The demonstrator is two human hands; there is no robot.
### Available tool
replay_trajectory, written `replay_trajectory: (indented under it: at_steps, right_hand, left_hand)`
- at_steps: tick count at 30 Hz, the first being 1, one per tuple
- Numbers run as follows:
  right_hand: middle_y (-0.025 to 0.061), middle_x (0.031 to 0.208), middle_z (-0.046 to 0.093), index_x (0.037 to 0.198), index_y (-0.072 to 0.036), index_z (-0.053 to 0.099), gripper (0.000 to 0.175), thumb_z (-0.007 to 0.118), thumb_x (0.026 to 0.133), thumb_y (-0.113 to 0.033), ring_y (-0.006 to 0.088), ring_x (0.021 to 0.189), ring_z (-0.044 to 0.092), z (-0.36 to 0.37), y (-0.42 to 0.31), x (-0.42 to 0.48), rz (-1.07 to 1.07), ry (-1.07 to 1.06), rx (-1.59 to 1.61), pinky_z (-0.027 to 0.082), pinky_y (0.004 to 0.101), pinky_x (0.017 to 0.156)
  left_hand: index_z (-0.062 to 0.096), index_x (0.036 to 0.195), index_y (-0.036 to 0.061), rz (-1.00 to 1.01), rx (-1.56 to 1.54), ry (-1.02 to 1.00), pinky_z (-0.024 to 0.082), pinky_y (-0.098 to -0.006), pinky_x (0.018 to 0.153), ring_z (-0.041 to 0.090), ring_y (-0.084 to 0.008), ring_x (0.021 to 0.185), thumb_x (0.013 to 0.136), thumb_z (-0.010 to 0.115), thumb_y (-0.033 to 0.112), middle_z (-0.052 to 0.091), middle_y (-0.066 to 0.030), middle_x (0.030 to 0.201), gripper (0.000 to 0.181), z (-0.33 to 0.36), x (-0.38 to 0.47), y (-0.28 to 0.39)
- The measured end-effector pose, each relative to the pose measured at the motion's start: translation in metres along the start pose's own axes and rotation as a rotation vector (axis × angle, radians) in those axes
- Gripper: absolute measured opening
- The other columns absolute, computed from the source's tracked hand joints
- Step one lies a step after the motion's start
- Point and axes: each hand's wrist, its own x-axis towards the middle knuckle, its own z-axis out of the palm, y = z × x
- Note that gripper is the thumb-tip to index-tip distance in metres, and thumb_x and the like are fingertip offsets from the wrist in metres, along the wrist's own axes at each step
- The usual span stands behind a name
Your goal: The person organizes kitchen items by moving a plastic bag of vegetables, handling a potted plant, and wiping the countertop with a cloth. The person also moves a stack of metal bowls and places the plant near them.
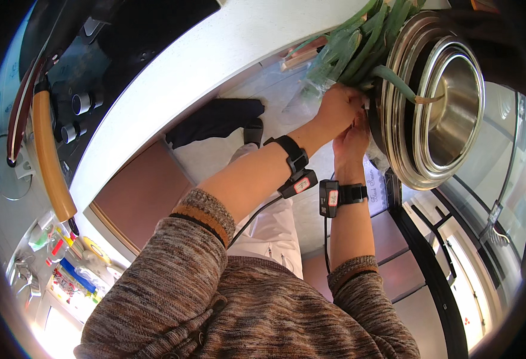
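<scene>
Long green onions [370, 49], partly wrapped in a clear plastic bag [328, 67], stand at the upper right. My left hand [341, 105] is at the base of the greens beside the bag, its fingers curled; what lies inside them is hidden. Just below and to the right, my right hand [353, 132] reaches up close to it, palm partly turned up, its fingertips hidden behind the left hand and the bowls. Right beside both hands is a nested stack of stainless steel bowls [455, 112], tilted on its side in view, with one bent onion leaf lying across the rims.
A white counter edge [164, 85] curves along the left, with a black stove [110, 89] and wooden-handled pan [52, 152] beyond it. Dark cloth [218, 119] lies low near the floor. At right stands a black-framed glass rack or door [424, 251], partly unclear.
</scene>
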Motion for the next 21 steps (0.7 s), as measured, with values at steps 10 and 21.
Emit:
replay_trajectory:
  at_steps: [10,21]
  right_hand:
    - [0.0043,0.127,0.046,0.127,-0.011,0.041,0.034,0.031,0.098,-0.025,0.0172,0.115,0.047,0.005,-0.009,-0.023,0.117,-0.245,-0.033,0.04,0.0318,0.095]
    - [0.0036,0.092,0.06,0.101,-0.005,0.052,0.013,0.053,0.089,-0.011,0.0116,0.078,0.057,-0.029,-0.004,-0.051,0.135,-0.091,-0.111,0.048,0.0249,0.071]
  left_hand:
    - [0.062,0.102,0.0057,0.004,0.055,-0.052,0.048,-0.0398,0.075,0.057,-0.0347,0.086,0.071,0.063,0.006,0.056,-0.017,0.095,0.03,0.001,-0.02,0.012]
    - [0.057,0.106,0.0087,0.174,0.177,0.017,0.049,-0.0388,0.069,0.059,-0.0297,0.079,0.075,0.061,0.005,0.054,-0.0128,0.092,0.032,0.007,-0.022,-0.001]
